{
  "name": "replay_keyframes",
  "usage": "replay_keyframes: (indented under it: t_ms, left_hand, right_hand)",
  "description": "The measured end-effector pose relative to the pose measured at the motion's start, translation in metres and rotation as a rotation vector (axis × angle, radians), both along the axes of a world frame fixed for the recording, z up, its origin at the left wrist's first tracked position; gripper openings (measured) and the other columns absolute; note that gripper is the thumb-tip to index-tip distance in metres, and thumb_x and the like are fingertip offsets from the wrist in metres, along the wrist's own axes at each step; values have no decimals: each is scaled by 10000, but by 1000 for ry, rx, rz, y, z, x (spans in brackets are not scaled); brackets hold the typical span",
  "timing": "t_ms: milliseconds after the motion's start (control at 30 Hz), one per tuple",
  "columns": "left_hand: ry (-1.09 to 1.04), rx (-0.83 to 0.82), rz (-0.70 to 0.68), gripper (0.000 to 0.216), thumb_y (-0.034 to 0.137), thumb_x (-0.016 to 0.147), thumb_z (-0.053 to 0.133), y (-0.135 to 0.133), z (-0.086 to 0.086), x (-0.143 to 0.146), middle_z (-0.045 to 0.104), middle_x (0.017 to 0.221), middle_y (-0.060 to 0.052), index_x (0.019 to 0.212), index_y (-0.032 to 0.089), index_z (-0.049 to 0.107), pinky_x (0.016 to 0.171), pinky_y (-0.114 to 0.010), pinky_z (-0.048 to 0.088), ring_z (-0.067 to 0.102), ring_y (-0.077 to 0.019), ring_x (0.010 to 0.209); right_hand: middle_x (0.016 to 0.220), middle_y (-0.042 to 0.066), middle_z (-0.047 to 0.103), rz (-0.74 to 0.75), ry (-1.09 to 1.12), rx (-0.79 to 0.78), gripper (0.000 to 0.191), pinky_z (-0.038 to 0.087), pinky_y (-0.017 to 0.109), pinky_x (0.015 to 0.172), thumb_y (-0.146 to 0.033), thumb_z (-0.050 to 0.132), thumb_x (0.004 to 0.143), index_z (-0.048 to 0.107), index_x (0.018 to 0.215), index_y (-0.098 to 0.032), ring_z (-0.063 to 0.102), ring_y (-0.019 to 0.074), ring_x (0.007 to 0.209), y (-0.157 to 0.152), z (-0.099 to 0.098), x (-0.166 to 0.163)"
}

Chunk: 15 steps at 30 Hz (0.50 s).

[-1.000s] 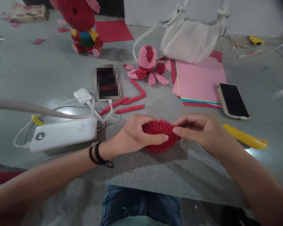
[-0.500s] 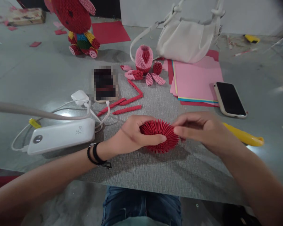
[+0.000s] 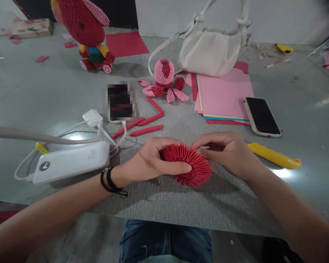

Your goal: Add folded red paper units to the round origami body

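White plastic forms the casing of the power bank [image 3: 71, 162] at the left of the grey tabletop [image 3: 19, 98]; a cable leaves its left end. Behind it sits a red figure [image 3: 84, 31] of folded paper, with blue, green and yellow on its body. Further right are a white adapter [image 3: 92, 117] and a blurred phone [image 3: 120, 102] with a cable at its near edge. Several slim red strips [image 3: 146, 130] lie just beyond the left hand [image 3: 150, 157], whose wrist bears black bands.

This hand is clamped on a round red folded-paper piece [image 3: 194, 173], the thumb across its upper face and the fingers hidden behind. The piece is held above the tabletop, directly in front of the person, its pointed folds radiating outward. Beyond it stands a pink-and-red vase-shaped piece [image 3: 164, 75], with smaller folded pieces [image 3: 170, 95] about its base.

A white bag [image 3: 211, 53] rests behind a stack of coloured paper [image 3: 224, 96]. Nearer, the right hand [image 3: 233, 155] meets the far right rim of the round piece; its fingertips are partly hidden, so whether they grip cannot be told. At right, a dark-screened phone [image 3: 263, 117] overlaps the stack's corner, and a yellow tool [image 3: 275, 156] lies just beside the right hand.
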<state>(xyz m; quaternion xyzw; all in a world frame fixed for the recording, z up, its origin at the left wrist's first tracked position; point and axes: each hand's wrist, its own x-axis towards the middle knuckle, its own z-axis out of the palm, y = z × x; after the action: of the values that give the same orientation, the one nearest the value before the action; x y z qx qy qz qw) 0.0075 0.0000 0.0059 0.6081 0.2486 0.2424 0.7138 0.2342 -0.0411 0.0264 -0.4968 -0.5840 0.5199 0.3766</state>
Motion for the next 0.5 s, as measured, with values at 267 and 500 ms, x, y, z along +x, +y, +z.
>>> replay_keyframes:
  t_ms: [267, 500]
  left_hand:
    - [-46, 5, 25, 199, 168, 781, 863, 1, 2, 1, 787, 904, -21, 968, 170, 798, 774, -202, 564, 685, -116, 793]
    - [-13, 5, 43, 215, 199, 764, 878, 2, 0, 1, 778, 906, -39, 959, 158, 798, 753, -225, 559, 683, -142, 804]
  right_hand:
    - [846, 7, 804, -112, -99, 138, 27, 627, 276, 669, -323, 850, 823, 846, 845, -308, 751, 180, 785, -3, 6, -3]
    - [859, 21, 816, -148, -123, 158, 43, 643, 322, 684, -352, 859, 815, 855, 832, -313, 759, 205, 776, -4, 4, -4]
